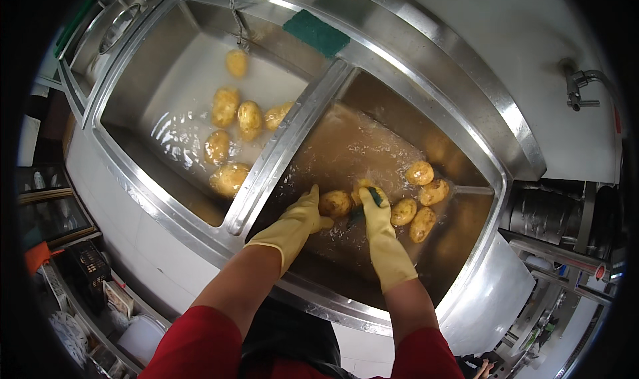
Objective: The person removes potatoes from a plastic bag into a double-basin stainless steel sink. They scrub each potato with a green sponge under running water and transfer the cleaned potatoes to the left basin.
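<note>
Both my hands wear yellow rubber gloves and are over the right basin, which holds brown water. My left hand point(304, 214) has its fingers apart beside a floating potato point(335, 203); whether it touches the potato is unclear. In my right hand point(377, 212) is a green scouring pad point(375, 196), with another potato point(363, 185) partly hidden just past the fingers. Several potatoes point(423, 224) lie in the water to the right of that hand. The left basin holds clearer water and several cleaner-looking potatoes point(225, 107).
A steel divider point(294, 139) separates the basins. A flat green scouring pad point(316, 32) rests on the sink's far edge. A wall tap point(579, 87) is at the upper right. Crates and containers point(142, 336) stand lower left. Part of another person's hand point(484, 368) shows at the bottom right.
</note>
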A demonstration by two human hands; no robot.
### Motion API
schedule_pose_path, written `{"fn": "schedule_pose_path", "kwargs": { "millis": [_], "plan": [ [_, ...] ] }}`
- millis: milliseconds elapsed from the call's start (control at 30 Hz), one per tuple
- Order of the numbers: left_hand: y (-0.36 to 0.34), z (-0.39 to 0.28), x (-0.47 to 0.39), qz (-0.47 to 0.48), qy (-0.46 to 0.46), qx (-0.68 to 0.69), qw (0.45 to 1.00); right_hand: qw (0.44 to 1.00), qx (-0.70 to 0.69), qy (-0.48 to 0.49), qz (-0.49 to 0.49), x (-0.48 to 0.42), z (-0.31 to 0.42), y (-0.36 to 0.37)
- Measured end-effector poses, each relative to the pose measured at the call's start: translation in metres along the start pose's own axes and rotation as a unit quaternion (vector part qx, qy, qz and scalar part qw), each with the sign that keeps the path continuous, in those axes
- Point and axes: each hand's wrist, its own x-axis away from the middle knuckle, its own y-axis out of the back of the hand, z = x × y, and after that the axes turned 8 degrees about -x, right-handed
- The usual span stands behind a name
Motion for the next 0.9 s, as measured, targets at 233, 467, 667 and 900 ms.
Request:
{"fn": "schedule_pose_path", "kwargs": {
  "millis": [233,467,667,900],
  "plan": [
    [-0.024,-0.007,-0.053,-0.041,0.003,0.066,0.997,0.878,0.409,0.239,0.072,0.004,-0.025,-0.043],
    [-0.032,0.008,-0.069,-0.018,-0.100,0.313,0.944,0.881,0.468,0.067,0.011,-0.052,-0.011,-0.049],
    [-0.039,0.028,-0.076,-0.077,-0.162,0.312,0.933,0.948,0.251,-0.061,-0.187,-0.056,-0.042,-0.036],
    [-0.009,0.014,-0.065,-0.099,-0.043,0.533,0.839,0.980,0.178,-0.020,-0.084,0.007,-0.062,-0.057]
  ]
}}
